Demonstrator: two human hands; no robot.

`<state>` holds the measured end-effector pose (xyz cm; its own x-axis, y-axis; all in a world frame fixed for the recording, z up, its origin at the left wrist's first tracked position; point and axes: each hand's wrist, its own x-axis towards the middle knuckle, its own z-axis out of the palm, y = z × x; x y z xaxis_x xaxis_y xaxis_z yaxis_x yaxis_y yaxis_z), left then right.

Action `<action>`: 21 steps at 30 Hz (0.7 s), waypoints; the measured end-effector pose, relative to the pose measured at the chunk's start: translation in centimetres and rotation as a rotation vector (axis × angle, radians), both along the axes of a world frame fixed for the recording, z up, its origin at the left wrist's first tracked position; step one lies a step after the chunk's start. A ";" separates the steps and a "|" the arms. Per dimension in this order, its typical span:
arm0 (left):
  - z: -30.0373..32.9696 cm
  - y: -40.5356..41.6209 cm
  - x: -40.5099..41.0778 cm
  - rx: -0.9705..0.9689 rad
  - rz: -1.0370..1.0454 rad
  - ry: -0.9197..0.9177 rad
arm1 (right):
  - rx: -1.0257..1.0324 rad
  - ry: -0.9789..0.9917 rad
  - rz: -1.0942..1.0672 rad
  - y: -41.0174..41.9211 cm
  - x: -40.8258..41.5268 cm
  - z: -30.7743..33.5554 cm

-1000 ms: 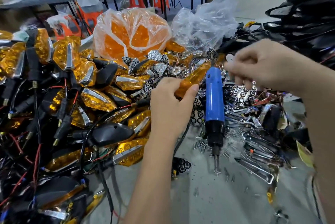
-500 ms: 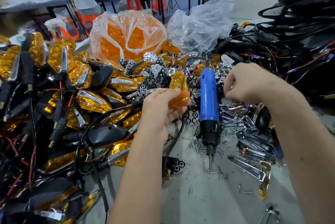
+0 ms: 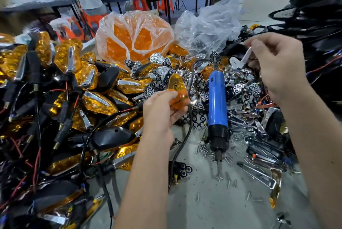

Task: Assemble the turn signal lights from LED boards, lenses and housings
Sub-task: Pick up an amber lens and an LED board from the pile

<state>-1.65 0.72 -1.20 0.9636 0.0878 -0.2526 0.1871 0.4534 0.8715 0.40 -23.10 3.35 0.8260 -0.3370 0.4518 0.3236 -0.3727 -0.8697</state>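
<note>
Lens: I am seeing the amber lens (image 3: 177,93) pinched in my left hand (image 3: 162,112), its long axis pointing up and away.
Right hand: my right hand (image 3: 275,65) is pinching a white strip (image 3: 245,58), raised to the right of the lens, well apart.
Screwdriver: the blue screwdriver (image 3: 217,106) is lying between both hands.

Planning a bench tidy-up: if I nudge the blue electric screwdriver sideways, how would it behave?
The blue electric screwdriver has a round barrel, so it would probably roll. It looks stiff and fairly heavy. Its black cord may drag, and the loose screws around its tip would likely scatter.
</note>
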 end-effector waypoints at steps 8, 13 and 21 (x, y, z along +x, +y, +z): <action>0.2 0.0 -0.2 0.014 -0.017 -0.047 | 0.540 0.147 0.478 4.9 -0.7 -0.8; 0.3 -0.3 -0.3 -0.034 -0.028 -0.065 | 0.545 0.166 0.517 6.8 -0.8 -2.0; 0.2 -0.3 -0.3 0.024 -0.029 -0.071 | 0.421 0.172 0.510 7.5 -0.6 -3.0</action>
